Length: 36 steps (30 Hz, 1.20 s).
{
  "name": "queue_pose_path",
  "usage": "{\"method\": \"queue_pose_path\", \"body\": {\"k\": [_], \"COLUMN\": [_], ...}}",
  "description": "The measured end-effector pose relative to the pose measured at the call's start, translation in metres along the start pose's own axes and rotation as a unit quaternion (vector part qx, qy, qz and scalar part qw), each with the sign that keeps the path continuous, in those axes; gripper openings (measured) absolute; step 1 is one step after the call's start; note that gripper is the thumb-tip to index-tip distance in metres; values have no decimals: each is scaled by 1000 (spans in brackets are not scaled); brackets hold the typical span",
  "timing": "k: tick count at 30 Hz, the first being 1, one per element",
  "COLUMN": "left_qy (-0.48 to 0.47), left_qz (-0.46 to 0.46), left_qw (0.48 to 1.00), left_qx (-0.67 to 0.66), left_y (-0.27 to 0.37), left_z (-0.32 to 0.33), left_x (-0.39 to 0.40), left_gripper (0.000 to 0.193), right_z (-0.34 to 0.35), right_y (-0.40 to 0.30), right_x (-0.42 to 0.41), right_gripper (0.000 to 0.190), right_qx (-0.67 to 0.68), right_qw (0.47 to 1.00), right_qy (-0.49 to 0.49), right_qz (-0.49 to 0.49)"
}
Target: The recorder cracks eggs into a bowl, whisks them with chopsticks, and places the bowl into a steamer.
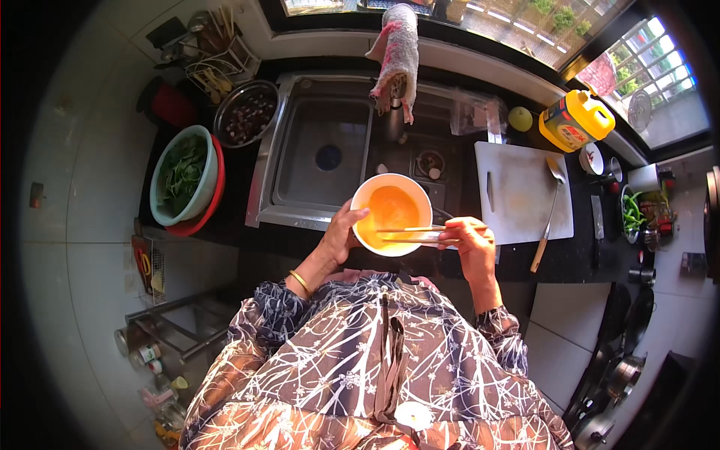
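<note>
My left hand (pixel 339 232) grips the left side of a white bowl (pixel 426 209), its thumb over the rim. Inside is a smooth orange-yellow liquid (pixel 394 205) that looks like beaten egg. A pair of wooden chopsticks (pixel 419 229) is held in my right hand (pixel 473 241), and their tips dip into the liquid near the bowl's lower left. The bowl is held up in front of me, over the near edge of the double-basin sink (pixel 315 152).
A towel (pixel 396 50) drapes the faucet. At left stand a bowl of leafy greens (pixel 183 174) and a steel bowl (pixel 247 112). Rightward lie a white cutting board (pixel 517 191), a wooden-handled spatula (pixel 545 236), a yellow oil jug (pixel 574 121) and green peppers (pixel 633 212).
</note>
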<state>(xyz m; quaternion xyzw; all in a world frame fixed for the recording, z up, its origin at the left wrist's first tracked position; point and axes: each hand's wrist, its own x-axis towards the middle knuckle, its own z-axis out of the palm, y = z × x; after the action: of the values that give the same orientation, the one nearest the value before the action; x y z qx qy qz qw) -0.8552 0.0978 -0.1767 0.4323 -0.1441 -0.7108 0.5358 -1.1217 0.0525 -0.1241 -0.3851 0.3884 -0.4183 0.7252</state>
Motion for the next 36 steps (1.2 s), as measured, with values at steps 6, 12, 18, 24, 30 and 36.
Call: {"method": "queue_pose_path", "body": {"k": [6, 12, 18, 24, 30, 36], "left_qy": [1, 36, 62, 82, 87, 93], "left_qz": [38, 64, 65, 45, 33, 28], "left_qw": [999, 997, 994, 992, 993, 993], "left_qx": [3, 30, 70, 85, 78, 73], "left_y": [2, 2, 3, 7, 6, 6], "left_z": [3, 8, 13, 17, 15, 14], "left_x": [-1, -5, -7, -12, -14, -15], "left_gripper": [57, 60, 62, 63, 62, 61], "right_z": [4, 3, -3, -4, -8, -8], "right_y": [4, 11, 22, 22, 24, 20], "right_x": [-2, 0, 4, 2, -1, -5], "right_gripper": [22, 22, 23, 20, 20, 23], "right_qx": [-16, -1, 6, 39, 56, 50], "right_qw": [1000, 996, 993, 987, 991, 995], "right_qy": [17, 85, 105, 143, 114, 86], "right_qz": [10, -41, -60, -59, -49, -20]}}
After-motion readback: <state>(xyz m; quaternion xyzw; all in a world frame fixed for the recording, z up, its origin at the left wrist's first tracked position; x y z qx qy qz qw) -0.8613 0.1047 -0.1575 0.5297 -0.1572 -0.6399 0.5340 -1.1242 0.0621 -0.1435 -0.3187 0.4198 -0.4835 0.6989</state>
